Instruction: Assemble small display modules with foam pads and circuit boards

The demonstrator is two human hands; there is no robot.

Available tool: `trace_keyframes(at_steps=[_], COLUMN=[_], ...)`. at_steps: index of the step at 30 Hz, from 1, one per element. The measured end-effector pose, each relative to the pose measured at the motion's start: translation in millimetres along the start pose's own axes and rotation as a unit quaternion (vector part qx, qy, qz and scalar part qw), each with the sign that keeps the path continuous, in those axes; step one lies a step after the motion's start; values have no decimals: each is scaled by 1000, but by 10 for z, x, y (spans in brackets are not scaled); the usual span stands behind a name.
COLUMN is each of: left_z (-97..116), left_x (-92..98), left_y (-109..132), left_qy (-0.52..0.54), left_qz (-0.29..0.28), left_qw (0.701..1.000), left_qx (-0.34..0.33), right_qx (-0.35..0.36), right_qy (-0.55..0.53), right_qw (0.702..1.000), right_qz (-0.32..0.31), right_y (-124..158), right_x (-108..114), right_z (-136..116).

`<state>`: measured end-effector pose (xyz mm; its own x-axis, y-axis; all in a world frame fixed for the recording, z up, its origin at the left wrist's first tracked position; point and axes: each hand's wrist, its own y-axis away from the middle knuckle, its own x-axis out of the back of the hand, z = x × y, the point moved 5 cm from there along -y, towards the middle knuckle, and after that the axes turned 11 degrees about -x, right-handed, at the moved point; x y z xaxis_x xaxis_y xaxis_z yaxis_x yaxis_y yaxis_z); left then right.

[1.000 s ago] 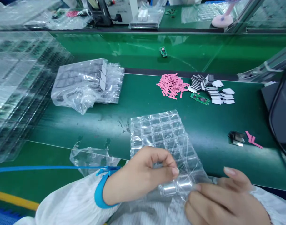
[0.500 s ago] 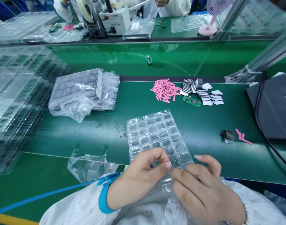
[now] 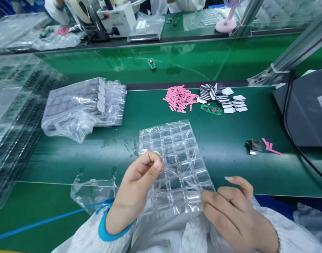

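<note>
A clear plastic blister tray (image 3: 171,140) with rows of square pockets lies at the table's front edge, with thin, shiny clear film (image 3: 174,172) over its lower part. Over the tray's left side, my left hand (image 3: 137,186) pinches the film between thumb and forefinger. A blue wrist strap (image 3: 104,228) circles that wrist. My right hand (image 3: 232,214) is at the tray's lower right corner, its curled fingers closed on the film edge there while one finger sticks out. What lies under those right fingertips is partly hidden.
Pink strips (image 3: 180,98), white-and-black pads (image 3: 216,95) and a green circuit board (image 3: 210,109) lie at the back. Bagged trays (image 3: 76,102) and stacked clear trays (image 3: 13,116) stand left. A grey machine (image 3: 305,109) with a black cable stands right. Co-workers' sleeves show across the bench.
My left hand has moved left and up, away from my right hand, drawing the film across the tray. My right hand has shifted slightly right. The view has moved a little.
</note>
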<state>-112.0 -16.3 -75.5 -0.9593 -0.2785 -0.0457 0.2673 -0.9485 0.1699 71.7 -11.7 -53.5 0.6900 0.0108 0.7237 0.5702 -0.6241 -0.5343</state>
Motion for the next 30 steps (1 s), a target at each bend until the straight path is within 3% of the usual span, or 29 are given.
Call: trace_keyframes(at_steps=[4,12,15,18,20,26,30], left_z=[-19,-40,-63,-40,-12,29,51], left_x=[14,-55,-143,-270,-332,-394,-475], left_y=[88,304,319,292,248,143,165], left_qy=[-56,-213,-301,-405,-454,-489,-484], left_qz=[-53,-90,-112,-158,-195,-290,-323], left_qw=[995,955,909,831,789,732,703], left_qx=[-61,-185,-267,-346,-365,-376,-410], right_qx=[-16,-1,-39,-39,-24,0,19], right_qy=[-50,-107,-115,-106,-98,-90,-71], right_qw=[997,994,993,994,995,996,997], right_qz=[59,0,-6,-9,-18,-18,-38], right_y=[27,167,183,181,183,185,185], right_x=[-18,-64,-47,-39,-51,-50,-51], right_z=[29,41,54,35,16,-6,-6])
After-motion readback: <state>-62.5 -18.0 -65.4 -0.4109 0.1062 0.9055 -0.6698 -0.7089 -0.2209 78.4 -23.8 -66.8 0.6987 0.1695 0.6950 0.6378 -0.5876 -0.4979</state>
